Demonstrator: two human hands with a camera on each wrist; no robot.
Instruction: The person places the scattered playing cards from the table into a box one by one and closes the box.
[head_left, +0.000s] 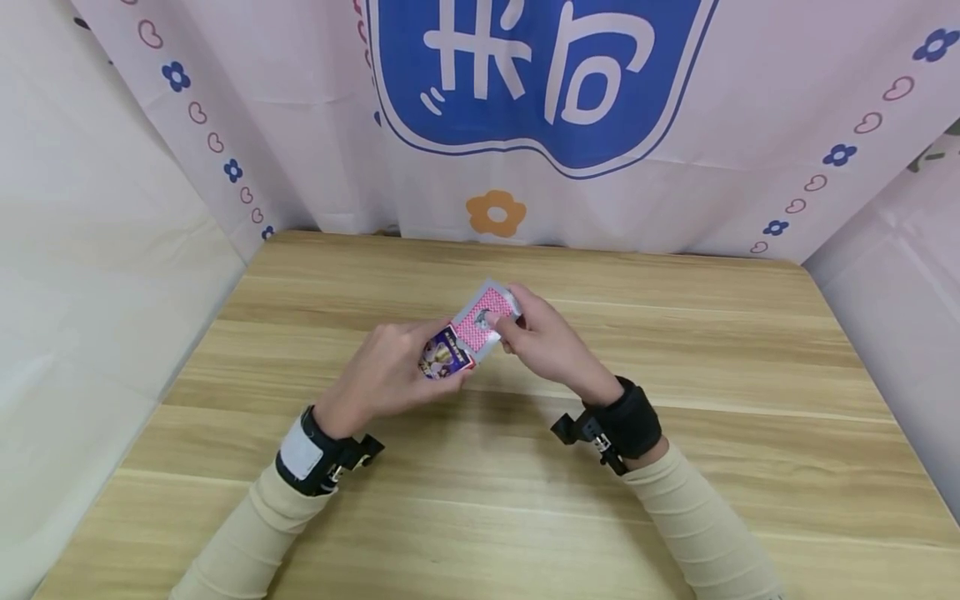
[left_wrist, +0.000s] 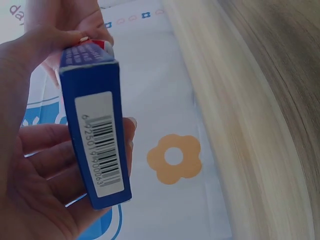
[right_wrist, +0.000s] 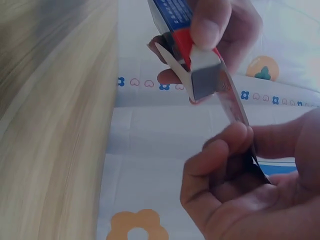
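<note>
My left hand (head_left: 382, 375) grips a small blue card box (head_left: 441, 357), its thumb and fingers on opposite sides. A white barcode label (left_wrist: 101, 145) shows on the box's end in the left wrist view. From the box's other end juts a playing card (head_left: 471, 333) with a pink checked back and pale border. My right hand (head_left: 551, 342) pinches the card's outer part, thumb on top and fingers curled below. In the right wrist view a white flap (right_wrist: 176, 67) stands folded out at the box's opening. Whether several cards lie together in the pinch, I cannot tell.
Both hands are above a wood-grain table (head_left: 480, 517). A white cloth (head_left: 315, 125) with a blue emblem and flower prints hangs along the far edge. Black straps with small devices circle the left wrist (head_left: 318, 454) and right wrist (head_left: 626, 421).
</note>
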